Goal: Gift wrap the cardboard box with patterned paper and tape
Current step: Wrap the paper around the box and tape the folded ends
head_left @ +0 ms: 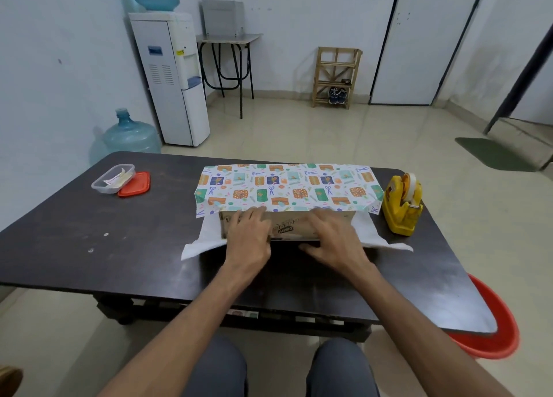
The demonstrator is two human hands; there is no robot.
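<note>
A cardboard box (285, 227) lies lengthwise on the dark table (119, 232). Patterned wrapping paper (287, 187) is draped over its top, and the paper's white underside (200, 241) spreads on the table at both ends. The box's near face is bare. My left hand (247, 238) lies flat against the left part of that face, fingertips at the paper's edge. My right hand (332, 238) presses on the right part, fingers spread. A yellow tape dispenser (402, 205) with a white roll stands just right of the box.
A clear plastic container (112, 178) with its orange lid (134, 184) beside it sits at the table's far left. A red tub (490, 321) stands on the floor by the table's right near corner. My knees are below the near edge.
</note>
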